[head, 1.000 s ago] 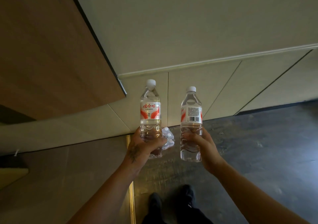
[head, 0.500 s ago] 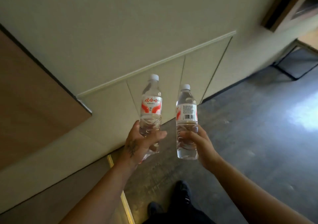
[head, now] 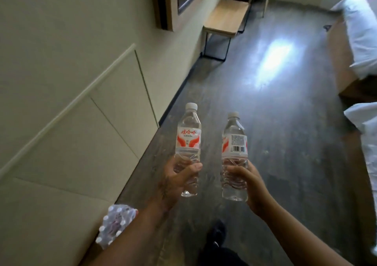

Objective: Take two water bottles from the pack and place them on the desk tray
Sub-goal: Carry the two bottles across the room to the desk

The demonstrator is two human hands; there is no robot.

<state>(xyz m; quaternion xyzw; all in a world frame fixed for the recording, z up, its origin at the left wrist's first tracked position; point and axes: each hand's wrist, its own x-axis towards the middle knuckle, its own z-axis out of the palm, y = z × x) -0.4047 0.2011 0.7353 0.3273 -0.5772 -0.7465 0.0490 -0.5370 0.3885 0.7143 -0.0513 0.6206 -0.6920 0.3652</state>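
**Operator:** Above the dark floor [head: 285, 143], I log both hands raised in front of the body. I see the left hand [head: 175, 182] wrapped round the lower half of one water bottle [head: 188, 143], thumb across its front, red-and-white label facing me.

**Checker:** And the other side?

**Operator:** I note the right hand [head: 253, 186] grasping the second bottle [head: 234, 149] low on its ribbed body, barcode side toward the camera. Both bottles stand nearly upright, white caps on, side by side but not touching.

**Checker:** Where is the pack?

**Operator:** I mark the pack [head: 116, 225] on the floor by the wall [head: 61, 82], partly hidden behind the left forearm. Further along that wall I see a low wooden bench [head: 226, 18]. White bedding [head: 363, 32] shows at the right edge. I cannot pick out the desk tray.
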